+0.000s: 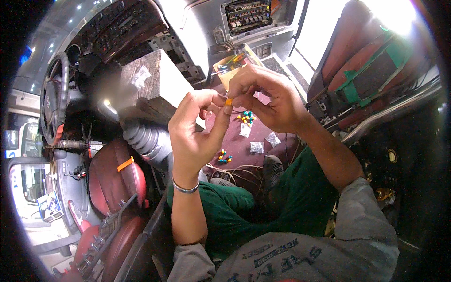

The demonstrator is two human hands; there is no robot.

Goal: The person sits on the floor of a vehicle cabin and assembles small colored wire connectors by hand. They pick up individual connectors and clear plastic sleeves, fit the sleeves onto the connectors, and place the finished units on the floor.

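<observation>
My left hand point(193, 129), with a silver bracelet at its wrist, pinches a small orange piece point(229, 101) between thumb and forefinger. From the other side, the bent fingers of my right hand point(277, 101) close in on the same piece. Whether they grip it or some thin part at its end is too small to tell. Below the hands, a heap of small yellow and teal pieces point(246, 117) lies on the dark red floor point(239, 148). A smaller group of such pieces point(225, 156) lies nearer to me.
Clear plastic bags point(257, 147) lie by the pieces, close to my feet. A wooden block point(157, 77) stands left of my hands. Beyond them sits a cardboard box of tools point(232, 66). A steering wheel point(56, 98) and a red seat point(115, 176) are at left; thin wires point(239, 171) cross the floor.
</observation>
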